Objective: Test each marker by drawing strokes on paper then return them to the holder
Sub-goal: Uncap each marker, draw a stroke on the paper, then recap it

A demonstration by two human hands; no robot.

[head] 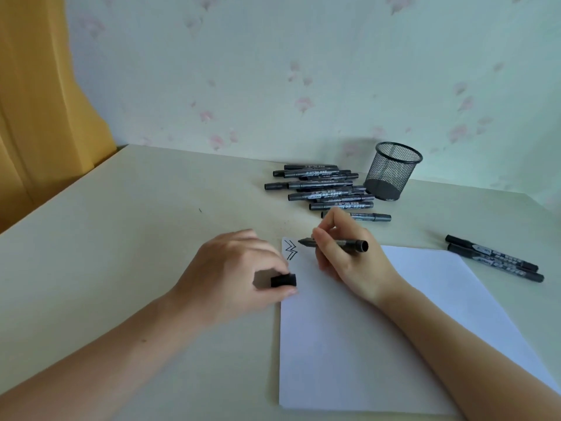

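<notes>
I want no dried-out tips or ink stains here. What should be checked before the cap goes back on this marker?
1. Test strokes on the paper: ok, zigzags show.
2. Cap in left hand: ok.
3. Marker gripped by right hand: ok.
4. Tip clear of the paper: cannot tell.
5. Holder upright, open: ok.
6. Ink on fingers: cannot tell.

black markers (320, 189), white paper (379, 329), yellow curtain (36, 101)
</notes>
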